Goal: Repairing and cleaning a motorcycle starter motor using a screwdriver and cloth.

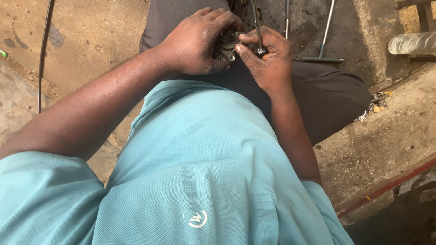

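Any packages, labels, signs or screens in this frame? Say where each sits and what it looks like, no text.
Clear plastic bottle: top right, lying on its side on the concrete ledge, ribbed and see-through; no label visible on it.
Round emblem: low on the front of the teal shirt, a small white circular mark.
No screens or signs in view.
The left hand and right hand hold a small dark metal part, which shows no label.

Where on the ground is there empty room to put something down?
Bare dirt floor lies between the black cable and the person's leg. It's crowded by the T-handle wrench, and small metal bits sit on the concrete ledge.
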